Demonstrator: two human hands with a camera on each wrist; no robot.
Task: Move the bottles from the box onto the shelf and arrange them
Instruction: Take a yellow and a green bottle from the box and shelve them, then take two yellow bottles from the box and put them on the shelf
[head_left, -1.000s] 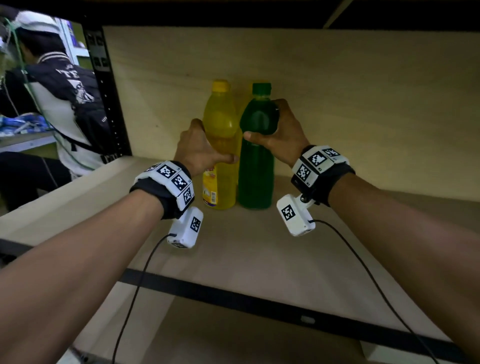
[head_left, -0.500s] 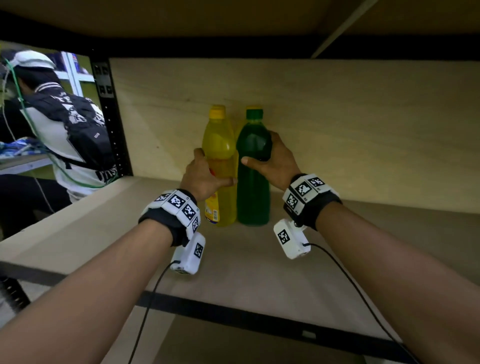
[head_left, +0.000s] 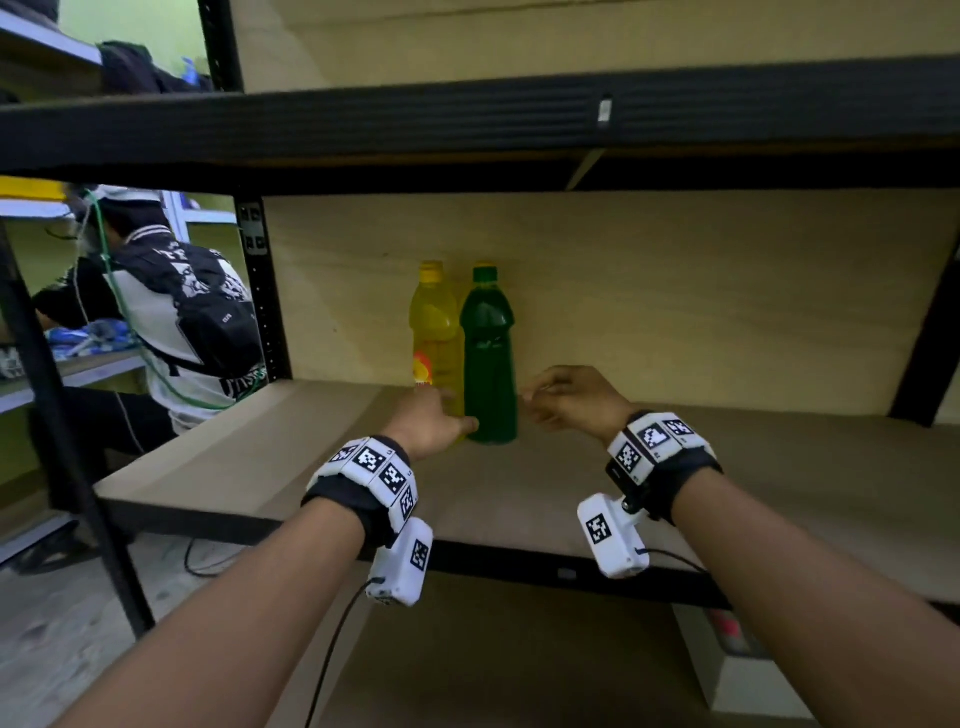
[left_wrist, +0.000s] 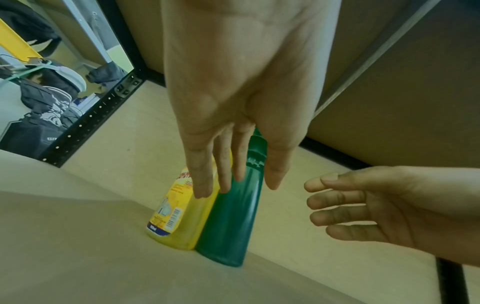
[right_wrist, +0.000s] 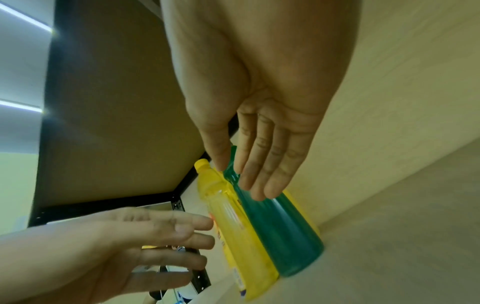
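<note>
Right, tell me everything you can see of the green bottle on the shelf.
The tall green plastic bottle has a green screw cap, a rounded shoulder, a narrower waist and a straight lower body, filled with dark green liquid; no label shows. It stands upright on the pale wooden shelf board, near the back panel, pressed side by side against the yellow labelled bottle on its left. Neither hand holds it: the left hand and right hand flank it, fingers relaxed.

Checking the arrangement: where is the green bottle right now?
In the head view the green bottle stands upright on the shelf, immediately right of the yellow bottle, near the back panel.
</note>
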